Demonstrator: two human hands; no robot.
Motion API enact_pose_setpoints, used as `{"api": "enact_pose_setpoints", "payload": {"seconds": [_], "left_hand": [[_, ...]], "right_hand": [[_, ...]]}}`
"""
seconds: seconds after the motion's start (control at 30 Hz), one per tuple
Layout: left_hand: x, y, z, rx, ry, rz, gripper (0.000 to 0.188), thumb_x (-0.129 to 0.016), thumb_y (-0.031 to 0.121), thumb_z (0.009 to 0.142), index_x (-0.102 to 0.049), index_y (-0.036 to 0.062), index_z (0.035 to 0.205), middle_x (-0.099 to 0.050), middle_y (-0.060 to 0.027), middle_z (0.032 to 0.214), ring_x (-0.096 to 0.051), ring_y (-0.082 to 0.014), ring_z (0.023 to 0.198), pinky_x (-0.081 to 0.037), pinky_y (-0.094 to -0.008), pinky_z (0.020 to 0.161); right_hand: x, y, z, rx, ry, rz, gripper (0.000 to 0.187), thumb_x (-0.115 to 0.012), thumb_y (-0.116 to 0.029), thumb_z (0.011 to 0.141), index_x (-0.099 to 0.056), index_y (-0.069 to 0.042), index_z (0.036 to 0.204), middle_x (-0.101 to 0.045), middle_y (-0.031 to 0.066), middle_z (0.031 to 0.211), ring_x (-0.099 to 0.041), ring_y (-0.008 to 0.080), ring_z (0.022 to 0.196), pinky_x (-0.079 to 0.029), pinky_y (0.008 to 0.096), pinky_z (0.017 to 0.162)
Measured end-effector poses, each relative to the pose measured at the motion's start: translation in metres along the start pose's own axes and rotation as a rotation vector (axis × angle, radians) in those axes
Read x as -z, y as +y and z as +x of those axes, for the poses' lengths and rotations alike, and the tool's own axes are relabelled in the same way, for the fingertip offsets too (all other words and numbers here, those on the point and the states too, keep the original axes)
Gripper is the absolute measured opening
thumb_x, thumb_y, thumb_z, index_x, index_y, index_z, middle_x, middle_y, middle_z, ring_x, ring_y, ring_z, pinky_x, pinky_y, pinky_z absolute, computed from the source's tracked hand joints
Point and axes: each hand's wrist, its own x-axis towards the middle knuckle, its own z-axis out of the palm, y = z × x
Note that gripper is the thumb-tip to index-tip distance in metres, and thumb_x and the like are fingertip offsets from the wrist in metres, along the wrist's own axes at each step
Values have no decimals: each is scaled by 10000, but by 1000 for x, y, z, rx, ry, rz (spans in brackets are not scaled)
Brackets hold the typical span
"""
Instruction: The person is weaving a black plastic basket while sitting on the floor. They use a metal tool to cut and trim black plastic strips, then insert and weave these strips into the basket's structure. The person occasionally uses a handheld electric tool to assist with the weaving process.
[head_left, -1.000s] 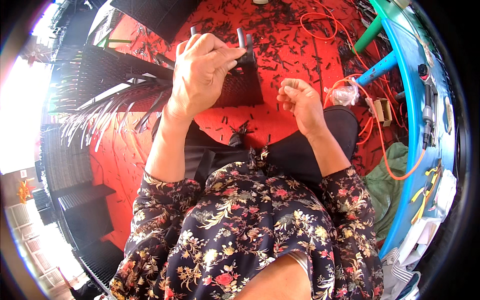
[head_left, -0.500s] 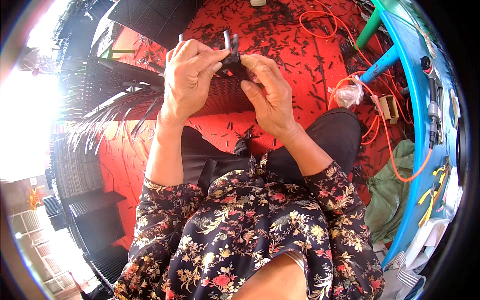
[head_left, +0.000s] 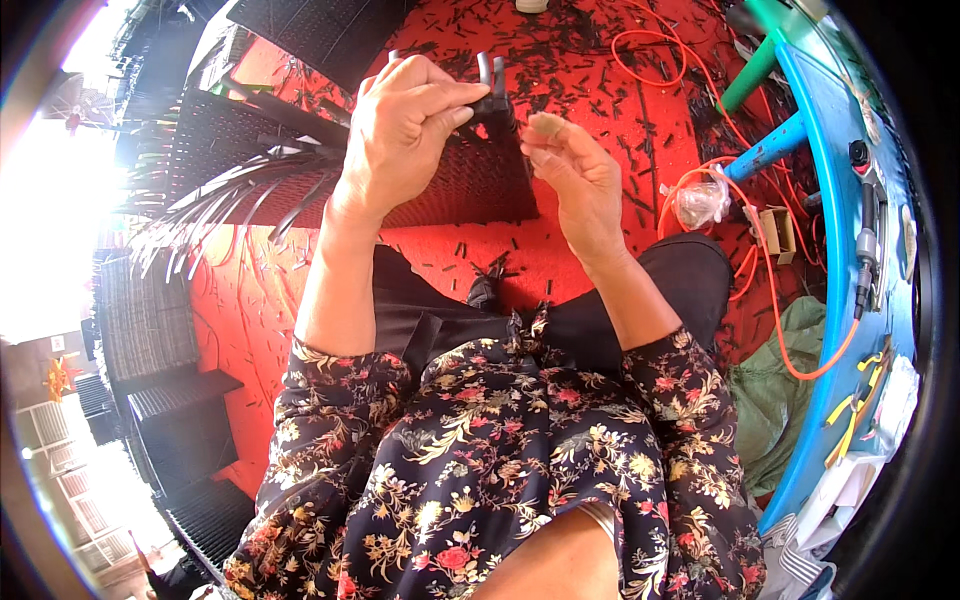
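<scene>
Releasing the dark strip (head_left: 492, 88) at upper centre, the right hand (head_left: 575, 175) had drawn back, fingertips pressed together; the left hand (head_left: 405, 125) kept pinching it.

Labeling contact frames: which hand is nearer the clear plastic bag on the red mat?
Right. The right hand is raised just to the left of the clear plastic bag, not touching it. The left hand is farther left, pinching a black strip over the woven panel.
</scene>
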Motion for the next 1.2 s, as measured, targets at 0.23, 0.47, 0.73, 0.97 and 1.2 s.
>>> {"api": "enact_pose_setpoints", "payload": {"seconds": [0.23, 0.47, 0.73, 0.97, 1.2], "left_hand": [[-4, -12, 4, -70, 35, 81, 151, -679, 83, 710, -716, 88, 856, -569, -39, 712, -559, -218, 703, -437, -343, 655], [-8, -9, 3, -87, 107, 72, 136, -664, 29, 692, -682, 28, 827, -562, -70, 674, -547, -238, 691, -421, -345, 665], [-11, -3, 2, -94, 162, 110, 122, -701, 59, 661, -663, 56, 777, -567, -46, 703, -560, -245, 728, -425, -359, 685], [-14, 1, -1, -40, 209, 166, 107, -711, 82, 659, -658, 80, 752, -575, -29, 727, -562, -236, 752, -419, -359, 706], [-14, 3, -1, -21, 231, 187, 104, -719, 101, 665, -657, 92, 747, -589, -17, 748, -566, -228, 776, -411, -351, 743]], "right_hand": [[2, -11, 6, 128, 25, -109, 228, -571, 32, 861, -607, 6, 1085, -617, 36, 1008, -574, 87, 905, -459, 226, 827], [1, -39, 27, 347, -53, -261, 192, -608, -3, 850, -617, -4, 1042, -639, 50, 999, -597, 94, 902, -484, 231, 769], [-17, -66, 39, 671, -211, -881, 207, -662, -10, 751, -675, -52, 954, -635, 68, 941, -628, 173, 843, -498, 287, 723], [-25, -70, 48, 652, -319, -1042, 219, -675, -33, 717, -685, -60, 934, -608, 84, 837, -619, 236, 781, -499, 322, 686], [-27, -84, 60, 621, -449, -1202, 186, -678, -82, 727, -684, -57, 911, -603, 107, 817, -618, 243, 735, -499, 322, 669]]}}
